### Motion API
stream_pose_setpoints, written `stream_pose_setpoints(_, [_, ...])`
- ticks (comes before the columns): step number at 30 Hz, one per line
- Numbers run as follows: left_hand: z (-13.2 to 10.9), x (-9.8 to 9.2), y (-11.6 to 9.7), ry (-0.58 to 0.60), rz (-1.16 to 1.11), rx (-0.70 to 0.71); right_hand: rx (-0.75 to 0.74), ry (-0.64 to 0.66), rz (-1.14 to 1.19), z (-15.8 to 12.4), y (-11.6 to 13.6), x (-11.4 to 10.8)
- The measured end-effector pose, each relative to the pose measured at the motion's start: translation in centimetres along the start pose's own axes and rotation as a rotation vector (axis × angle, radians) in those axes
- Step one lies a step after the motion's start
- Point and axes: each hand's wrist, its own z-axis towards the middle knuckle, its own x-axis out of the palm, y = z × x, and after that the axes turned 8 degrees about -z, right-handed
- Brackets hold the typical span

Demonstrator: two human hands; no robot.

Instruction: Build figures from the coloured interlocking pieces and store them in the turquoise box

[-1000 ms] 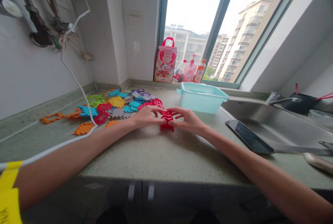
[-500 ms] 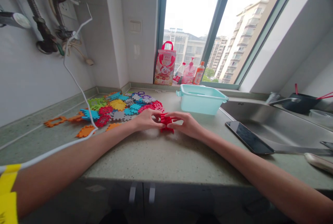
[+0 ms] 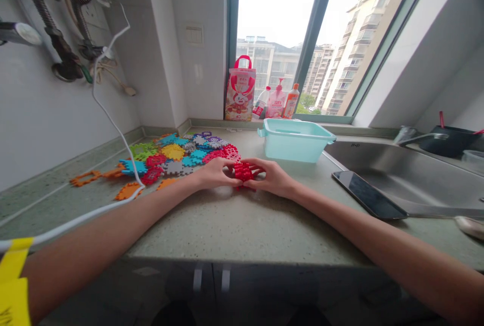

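Between my two hands, just over the counter, is a red block of interlocking plastic pieces (image 3: 244,171). My left hand (image 3: 216,173) grips its left side, thumb below and fingers above. From the right, my right hand (image 3: 270,178) holds it in the same way; my fingers hide part of it. To the left lies a pile of colourful flat toothed plastic pieces, among them a yellow piece (image 3: 173,152), a green piece (image 3: 143,151), a grey piece (image 3: 177,168) and an orange piece (image 3: 128,191). Some red pieces (image 3: 227,153) of the pile lie close behind my left hand.
A light-blue plastic bin (image 3: 297,142) stands behind my right hand. A phone (image 3: 366,195) lies by the steel sink (image 3: 416,174). A white cable (image 3: 121,139) runs across the pile and along my left arm. A bag (image 3: 240,95) and bottles stand by the window.
The red block has turned between my hands, and its lower part no longer sticks down towards me. The view has shifted slightly.
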Motion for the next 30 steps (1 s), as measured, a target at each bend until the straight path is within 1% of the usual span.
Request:
stream_pose_setpoints(3, [-0.2, -0.3, -0.4, 0.015, 0.053, -0.003, 0.009, 0.023, -0.023, -0.1, 0.2, -0.6])
stream_pose_setpoints(6, [-0.5, -1.0, -1.0, 0.023, 0.119, 0.002, 0.001, 0.038, -0.124, -0.3, 0.3, -2.2])
stream_pose_setpoints(9, [-0.7, -2.0, -1.2, -0.026, 0.159, -0.046, 0.077, 0.09, -0.172, -0.4, 0.0, -3.7])
stream_pose_setpoints(11, [-0.7, -2.5, -1.0, -0.017, 0.129, -0.073, 0.119, 0.127, -0.153, -0.4, -0.4, -4.2])
stream_pose_setpoints(13, [-0.7, -2.6, -0.5, 0.037, 0.068, -0.071, 0.115, 0.129, -0.13, -0.3, -0.6, -4.1])
stream_pose_setpoints(15, [-0.7, -2.4, -0.2, 0.063, 0.029, -0.059, 0.083, 0.112, -0.135, -0.3, -0.6, -3.8])
stream_pose_setpoints(17, [-0.6, -2.0, 0.1, 0.04, 0.044, -0.05, 0.056, 0.1, -0.151, -0.2, -0.4, -3.4])
stream_pose_setpoints(20, [-0.5, -1.5, 0.2, -0.05, 0.144, -0.019, 0.047, 0.116, -0.123, -0.2, -0.1, -3.1])
stream_pose_setpoints(22, [-0.5, -1.4, 0.1, -0.089, 0.202, 0.015, 0.048, 0.14, -0.091, -0.2, 0.1, -3.2])
stream_pose_setpoints(24, [-0.5, -1.3, 0.0, -0.083, 0.206, 0.043, 0.047, 0.166, -0.085, -0.3, 0.2, -3.3])
stream_pose_setpoints(25, [-0.6, -1.3, -0.1, -0.058, 0.191, 0.052, 0.045, 0.173, -0.102, -0.3, 0.4, -3.3])
stream_pose_setpoints(27, [-0.6, -1.2, -0.4, 0.006, 0.158, 0.061, 0.023, 0.141, -0.176, -0.4, 0.7, -3.2])
stream_pose_setpoints(30, [-0.6, -1.1, -0.8, 0.047, 0.132, 0.07, -0.113, 0.006, -0.293, -0.4, 1.6, -2.9])
